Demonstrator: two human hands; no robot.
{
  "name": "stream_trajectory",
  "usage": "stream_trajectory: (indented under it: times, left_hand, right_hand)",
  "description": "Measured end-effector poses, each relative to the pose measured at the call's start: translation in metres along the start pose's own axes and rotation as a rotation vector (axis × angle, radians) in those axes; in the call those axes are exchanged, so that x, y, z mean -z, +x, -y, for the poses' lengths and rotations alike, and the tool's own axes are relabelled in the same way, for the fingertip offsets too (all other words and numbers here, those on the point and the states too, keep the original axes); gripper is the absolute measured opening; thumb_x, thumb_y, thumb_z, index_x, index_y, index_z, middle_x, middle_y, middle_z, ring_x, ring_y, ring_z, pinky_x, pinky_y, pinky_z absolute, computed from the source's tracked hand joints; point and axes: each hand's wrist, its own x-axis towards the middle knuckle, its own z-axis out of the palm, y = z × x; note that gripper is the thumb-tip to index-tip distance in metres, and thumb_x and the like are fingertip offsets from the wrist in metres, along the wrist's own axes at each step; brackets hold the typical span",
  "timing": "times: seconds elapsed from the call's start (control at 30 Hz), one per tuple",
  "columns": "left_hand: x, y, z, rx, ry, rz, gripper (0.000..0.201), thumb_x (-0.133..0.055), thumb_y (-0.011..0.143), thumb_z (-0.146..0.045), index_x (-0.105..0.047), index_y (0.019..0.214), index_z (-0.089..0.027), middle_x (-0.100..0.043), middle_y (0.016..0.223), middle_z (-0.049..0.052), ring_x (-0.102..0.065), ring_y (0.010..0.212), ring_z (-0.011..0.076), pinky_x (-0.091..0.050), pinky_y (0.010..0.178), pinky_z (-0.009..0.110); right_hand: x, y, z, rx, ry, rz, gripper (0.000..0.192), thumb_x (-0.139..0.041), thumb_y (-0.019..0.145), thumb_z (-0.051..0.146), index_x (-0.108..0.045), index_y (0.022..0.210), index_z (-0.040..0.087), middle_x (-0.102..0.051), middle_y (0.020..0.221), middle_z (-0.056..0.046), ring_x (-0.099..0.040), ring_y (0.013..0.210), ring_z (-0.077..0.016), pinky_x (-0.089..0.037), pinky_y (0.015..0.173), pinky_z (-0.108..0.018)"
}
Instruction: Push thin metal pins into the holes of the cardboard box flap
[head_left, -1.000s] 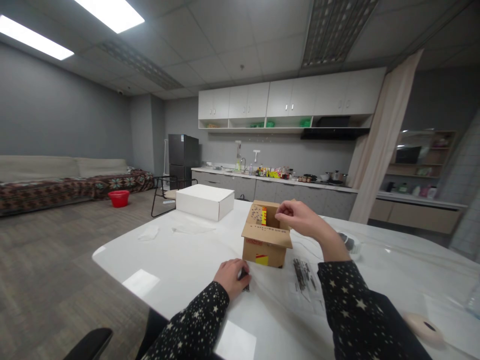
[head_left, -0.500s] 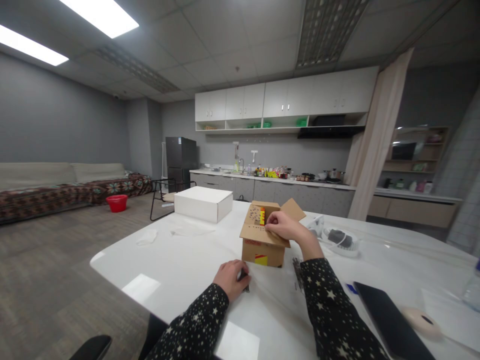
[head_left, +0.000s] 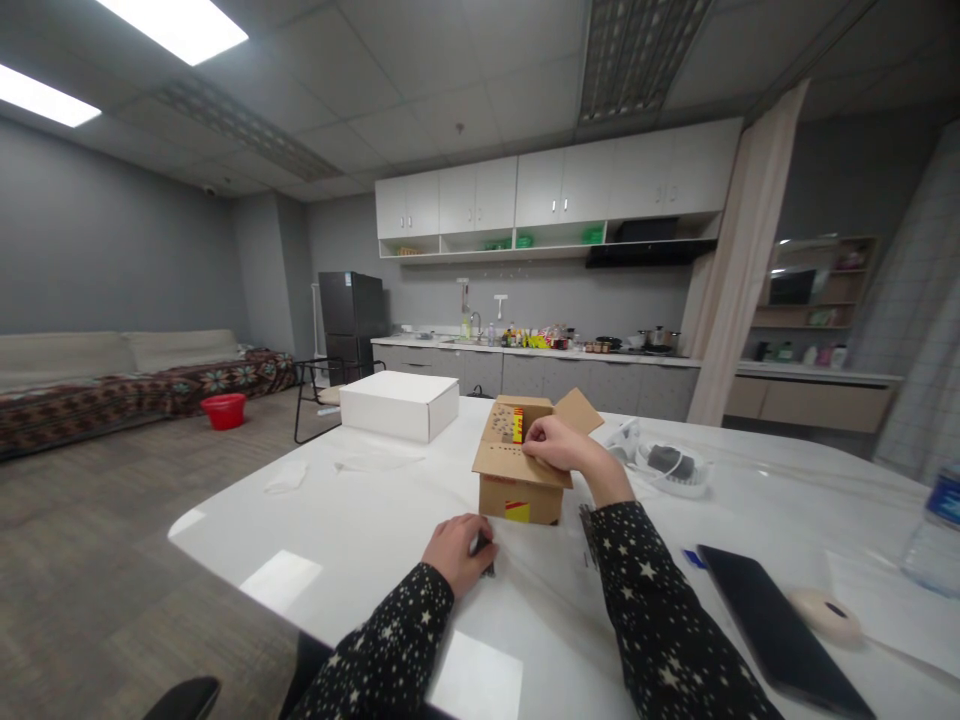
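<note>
A brown cardboard box (head_left: pixel 520 497) with yellow and red markings stands on the white table (head_left: pixel 360 520) in front of me, its flaps raised. Bent over its top is my right hand (head_left: pixel 561 446), fingers drawn together at the inner edge of the near flap; whatever they pinch is hidden. A yellow-and-red packet or label (head_left: pixel 517 425) shows inside the opening, left of those fingertips. On the tabletop, just in front of the box, my left hand (head_left: pixel 456 552) curls around a small dark object (head_left: pixel 480 543), mostly covered by the fingers.
A white box (head_left: pixel 397 408) stands behind to the left. Right of the cardboard box lie a white coiled cable and dish (head_left: pixel 675 470), a black tablet (head_left: pixel 772 625), a beige mouse-like object (head_left: pixel 825 613) and a water bottle (head_left: pixel 934 540). Crumpled tissue (head_left: pixel 286 478) lies at left.
The camera view has shifted slightly, moving the scene a little left. Both hands keep nearly the same places, the right at the box's flap and the left at the table.
</note>
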Motion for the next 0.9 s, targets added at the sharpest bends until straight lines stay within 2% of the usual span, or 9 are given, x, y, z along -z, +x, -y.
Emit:
stream_trajectory:
  times: [0.9]
  left_hand:
    - [0.0005,-0.0013,0.0004,0.001,0.001,-0.002,0.013,-0.056,0.078,-0.028,-0.063,0.088,-0.023,-0.067,0.101,0.001,-0.058,0.101,0.0198,-0.04,0.094,0.032]
  right_hand:
    - [-0.0019,-0.0004,0.0023,0.014,-0.022,0.02,0.015,-0.054,0.074,0.022,-0.063,0.064,0.014,-0.067,0.071,-0.006,-0.056,0.065,-0.0147,-0.035,0.053,-0.023]
